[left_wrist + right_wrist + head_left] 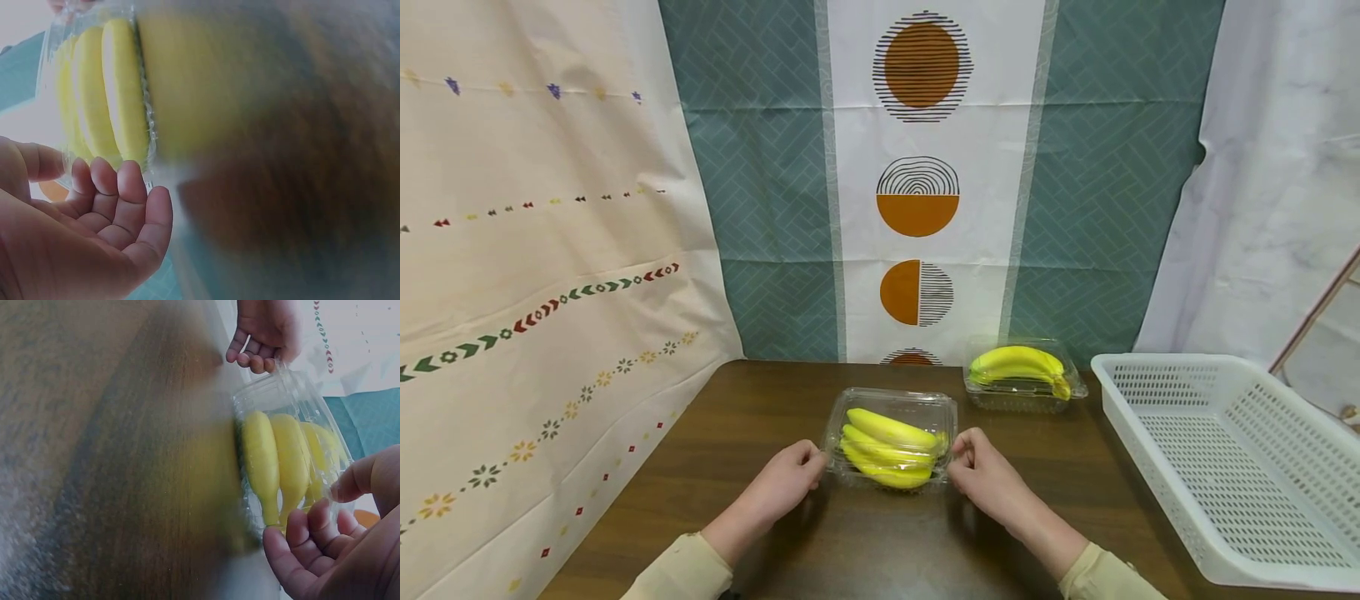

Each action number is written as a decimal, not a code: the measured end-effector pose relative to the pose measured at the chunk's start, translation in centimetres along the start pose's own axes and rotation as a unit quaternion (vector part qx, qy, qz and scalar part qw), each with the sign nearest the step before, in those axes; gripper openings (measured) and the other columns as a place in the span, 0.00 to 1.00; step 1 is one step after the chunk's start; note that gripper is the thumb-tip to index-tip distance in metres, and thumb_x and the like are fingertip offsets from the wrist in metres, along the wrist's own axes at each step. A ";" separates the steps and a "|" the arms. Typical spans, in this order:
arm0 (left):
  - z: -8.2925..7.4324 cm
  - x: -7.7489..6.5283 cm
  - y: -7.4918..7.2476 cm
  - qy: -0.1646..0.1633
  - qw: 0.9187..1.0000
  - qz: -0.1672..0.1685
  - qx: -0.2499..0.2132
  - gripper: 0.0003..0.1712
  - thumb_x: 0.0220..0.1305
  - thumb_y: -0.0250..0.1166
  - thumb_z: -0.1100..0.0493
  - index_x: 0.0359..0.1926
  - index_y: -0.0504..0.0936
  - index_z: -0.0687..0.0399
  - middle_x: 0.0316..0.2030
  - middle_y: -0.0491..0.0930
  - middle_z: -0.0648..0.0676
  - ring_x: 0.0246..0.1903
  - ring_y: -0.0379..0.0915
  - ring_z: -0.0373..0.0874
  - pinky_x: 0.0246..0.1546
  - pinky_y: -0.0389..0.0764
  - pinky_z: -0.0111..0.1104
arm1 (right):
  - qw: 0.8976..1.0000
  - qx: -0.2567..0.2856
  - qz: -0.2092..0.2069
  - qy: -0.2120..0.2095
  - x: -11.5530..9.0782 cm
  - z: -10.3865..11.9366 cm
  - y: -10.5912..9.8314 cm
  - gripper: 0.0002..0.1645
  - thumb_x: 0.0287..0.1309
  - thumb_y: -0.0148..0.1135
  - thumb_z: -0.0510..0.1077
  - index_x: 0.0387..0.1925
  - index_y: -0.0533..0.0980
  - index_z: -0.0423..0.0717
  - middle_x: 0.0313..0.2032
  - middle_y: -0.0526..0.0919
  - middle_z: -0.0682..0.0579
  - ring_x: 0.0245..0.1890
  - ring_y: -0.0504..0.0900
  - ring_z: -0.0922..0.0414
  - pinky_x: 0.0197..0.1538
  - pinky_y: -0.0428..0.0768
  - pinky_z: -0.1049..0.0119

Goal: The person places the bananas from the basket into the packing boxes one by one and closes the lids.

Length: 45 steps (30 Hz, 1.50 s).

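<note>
A clear plastic clamshell box point(842, 417) stands on the brown table between the two hands. Inside it lies a bunch of yellow bananas point(887, 450), seen through the plastic. At the box's left edge, the left hand point(786, 482) pinches the rim between thumb and curled fingers. The right hand point(992, 485) pinches the opposite edge in the same way. In the left wrist view, the left hand's fingertips point(130, 175) touch the end of the box. From the right wrist view, the right thumb point(353, 481) lies on the lid edge with the fingers curled below.
Behind and to the right, a second clear box point(1022, 404) holds bananas point(1018, 364). A white perforated plastic basket point(1165, 492) stands at the table's right side. Patterned cloth point(917, 183) hangs behind the brown table point(737, 408).
</note>
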State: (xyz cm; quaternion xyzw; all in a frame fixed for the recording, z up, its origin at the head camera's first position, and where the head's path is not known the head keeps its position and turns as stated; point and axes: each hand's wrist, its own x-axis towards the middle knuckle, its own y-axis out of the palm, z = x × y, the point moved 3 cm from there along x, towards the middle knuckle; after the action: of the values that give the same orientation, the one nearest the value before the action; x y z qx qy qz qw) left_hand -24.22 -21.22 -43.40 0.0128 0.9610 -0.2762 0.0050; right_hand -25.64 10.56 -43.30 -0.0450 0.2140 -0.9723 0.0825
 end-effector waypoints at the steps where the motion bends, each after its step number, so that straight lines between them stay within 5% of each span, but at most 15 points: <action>1: 0.0 0.0 0.0 0.000 1.000 -0.001 -0.002 0.17 0.82 0.60 0.57 0.31 0.72 0.55 0.28 0.75 0.53 0.27 0.67 0.47 0.29 0.67 0.38 | 1.000 0.002 -0.001 0.000 0.0 0.0 0.0 0.16 0.62 0.63 0.33 0.49 0.71 0.44 0.29 0.75 0.51 0.27 0.74 0.54 0.31 0.70 0.61; 7: 0.3 0.1 0.3 -0.007 1.000 0.000 -0.013 0.16 0.82 0.59 0.59 0.31 0.73 0.55 0.28 0.75 0.53 0.30 0.69 0.47 0.30 0.68 0.38 | 1.000 0.024 0.008 0.003 0.1 0.0 0.1 0.15 0.62 0.60 0.31 0.49 0.70 0.43 0.30 0.74 0.50 0.28 0.75 0.53 0.32 0.71 0.61; 14: 0.3 0.0 0.3 -0.011 1.000 0.009 -0.019 0.16 0.82 0.58 0.59 0.31 0.71 0.55 0.30 0.73 0.53 0.35 0.73 0.47 0.34 0.69 0.39 | 0.998 0.054 0.024 0.009 0.1 -0.1 0.1 0.15 0.63 0.58 0.30 0.50 0.68 0.41 0.32 0.71 0.49 0.32 0.76 0.52 0.40 0.83 0.56; 28: 0.3 -0.1 0.3 -0.001 1.000 0.001 -0.014 0.16 0.81 0.59 0.60 0.31 0.70 0.53 0.28 0.72 0.52 0.29 0.69 0.47 0.29 0.66 0.36 | 0.998 0.059 0.024 0.020 0.4 -0.2 0.4 0.15 0.64 0.59 0.31 0.48 0.66 0.45 0.33 0.69 0.48 0.34 0.75 0.52 0.41 0.85 0.56; 45: -0.1 -0.2 0.0 -0.002 1.000 -0.007 0.025 0.17 0.83 0.61 0.54 0.33 0.72 0.53 0.28 0.72 0.52 0.26 0.67 0.47 0.30 0.68 0.39 | 0.995 -0.099 -0.005 -0.016 0.3 0.2 -0.3 0.10 0.74 0.59 0.41 0.53 0.71 0.49 0.33 0.74 0.53 0.25 0.71 0.55 0.30 0.68 0.59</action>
State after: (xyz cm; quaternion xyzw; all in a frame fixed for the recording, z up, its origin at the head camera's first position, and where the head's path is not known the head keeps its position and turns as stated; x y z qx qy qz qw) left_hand -24.05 -21.21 -43.31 0.0056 0.9538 -0.3004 0.0041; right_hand -25.92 10.67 -42.94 -0.0694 0.3078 -0.9458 0.0761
